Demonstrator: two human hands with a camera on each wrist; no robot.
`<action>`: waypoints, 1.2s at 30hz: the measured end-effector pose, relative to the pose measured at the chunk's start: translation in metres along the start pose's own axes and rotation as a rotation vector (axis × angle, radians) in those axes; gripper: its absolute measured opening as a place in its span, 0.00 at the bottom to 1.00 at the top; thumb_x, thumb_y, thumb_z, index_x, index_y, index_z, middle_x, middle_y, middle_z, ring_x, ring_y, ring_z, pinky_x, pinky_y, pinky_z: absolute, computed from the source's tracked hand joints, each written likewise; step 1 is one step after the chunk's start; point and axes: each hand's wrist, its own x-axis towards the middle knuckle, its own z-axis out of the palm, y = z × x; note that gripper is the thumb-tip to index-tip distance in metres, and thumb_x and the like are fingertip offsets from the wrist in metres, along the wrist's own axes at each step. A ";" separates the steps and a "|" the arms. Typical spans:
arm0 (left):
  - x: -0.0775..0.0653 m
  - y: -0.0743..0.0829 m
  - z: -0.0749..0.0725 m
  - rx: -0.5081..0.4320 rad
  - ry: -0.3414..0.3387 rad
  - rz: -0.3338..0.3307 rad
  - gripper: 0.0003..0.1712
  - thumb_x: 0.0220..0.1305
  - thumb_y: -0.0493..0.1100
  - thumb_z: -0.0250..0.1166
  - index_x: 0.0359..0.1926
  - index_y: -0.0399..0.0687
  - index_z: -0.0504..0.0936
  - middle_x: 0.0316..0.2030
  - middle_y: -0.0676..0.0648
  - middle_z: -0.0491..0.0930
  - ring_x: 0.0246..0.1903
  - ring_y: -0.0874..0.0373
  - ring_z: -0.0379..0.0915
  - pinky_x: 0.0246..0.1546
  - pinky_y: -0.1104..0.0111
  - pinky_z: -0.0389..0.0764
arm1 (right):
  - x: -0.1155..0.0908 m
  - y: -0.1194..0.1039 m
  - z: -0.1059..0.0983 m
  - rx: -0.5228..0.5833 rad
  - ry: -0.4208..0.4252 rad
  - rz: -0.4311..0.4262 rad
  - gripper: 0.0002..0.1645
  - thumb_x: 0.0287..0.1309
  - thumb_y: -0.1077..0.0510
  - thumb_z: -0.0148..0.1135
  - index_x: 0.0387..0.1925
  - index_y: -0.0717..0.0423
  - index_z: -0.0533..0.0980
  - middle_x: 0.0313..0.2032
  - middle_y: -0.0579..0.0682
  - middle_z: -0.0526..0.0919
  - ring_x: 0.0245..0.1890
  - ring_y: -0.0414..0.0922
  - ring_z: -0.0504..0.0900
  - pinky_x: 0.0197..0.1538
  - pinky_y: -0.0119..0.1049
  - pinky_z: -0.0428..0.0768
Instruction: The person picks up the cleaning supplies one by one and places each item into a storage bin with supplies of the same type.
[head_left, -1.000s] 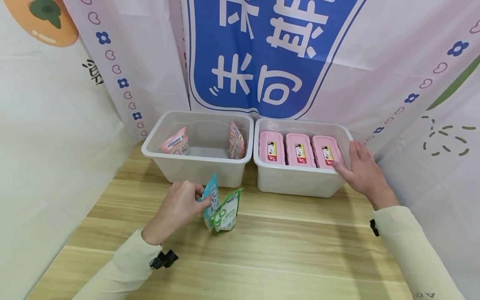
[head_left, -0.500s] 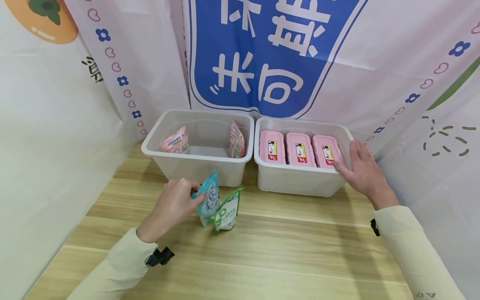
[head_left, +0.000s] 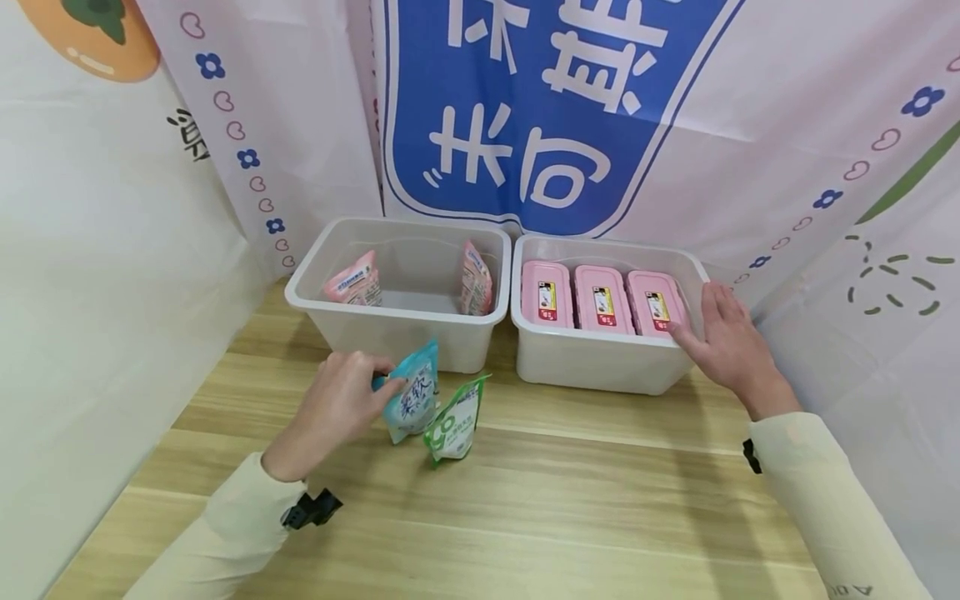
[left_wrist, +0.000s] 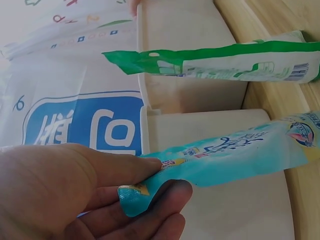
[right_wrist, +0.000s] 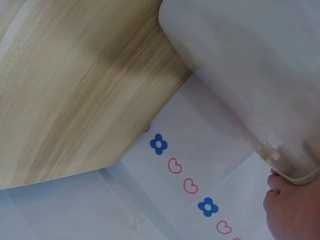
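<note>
Blue pouch [head_left: 417, 400], green pouch [head_left: 459, 423]: glossy plastic film. Bins [head_left: 592, 367]: smooth plastic, soft sheen. Pink boxes [head_left: 602, 278]: smooth plastic. Worktop [head_left: 570, 500]: wood grain, satin. Backdrop [head_left: 720, 167]: creased cloth-like sheet. Sleeves [head_left: 813, 483]: matt cloth.

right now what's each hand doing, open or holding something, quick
Left hand: closed, pinching the blue pouch at one end.
Right hand: open, resting on the near right corner of the right-hand bin.

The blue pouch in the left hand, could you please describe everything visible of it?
The blue pouch looks like soft plastic, printed with dark characters and yellow patches. The left hand pinches its upper edge; it tilts in front of the left bin, beside the green pouch. Contact with the table is unclear.
</note>
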 end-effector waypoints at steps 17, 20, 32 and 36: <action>0.008 0.004 -0.017 0.020 0.005 0.031 0.07 0.66 0.38 0.74 0.39 0.36 0.91 0.17 0.50 0.77 0.12 0.64 0.61 0.14 0.76 0.59 | 0.001 0.001 0.001 0.001 -0.004 0.000 0.60 0.77 0.33 0.45 0.82 0.67 0.30 0.83 0.70 0.31 0.84 0.69 0.33 0.83 0.68 0.37; 0.010 0.004 -0.020 0.032 0.010 0.044 0.07 0.66 0.38 0.74 0.39 0.36 0.91 0.16 0.50 0.75 0.13 0.63 0.59 0.14 0.76 0.58 | 0.001 0.001 0.001 0.000 -0.002 0.001 0.60 0.77 0.32 0.44 0.83 0.67 0.30 0.83 0.70 0.32 0.84 0.69 0.33 0.83 0.69 0.38; 0.021 0.013 -0.037 0.079 0.036 0.099 0.05 0.64 0.37 0.76 0.34 0.39 0.91 0.19 0.49 0.78 0.15 0.62 0.62 0.17 0.72 0.61 | 0.001 0.001 0.001 0.001 0.008 -0.006 0.59 0.78 0.33 0.44 0.82 0.69 0.31 0.83 0.72 0.32 0.83 0.71 0.34 0.83 0.69 0.37; 0.023 0.019 -0.045 0.105 0.049 0.120 0.05 0.64 0.37 0.76 0.36 0.38 0.91 0.24 0.47 0.83 0.16 0.61 0.63 0.18 0.71 0.62 | 0.002 0.001 0.001 0.002 0.005 -0.001 0.59 0.77 0.33 0.44 0.82 0.68 0.30 0.83 0.71 0.32 0.84 0.71 0.34 0.83 0.69 0.37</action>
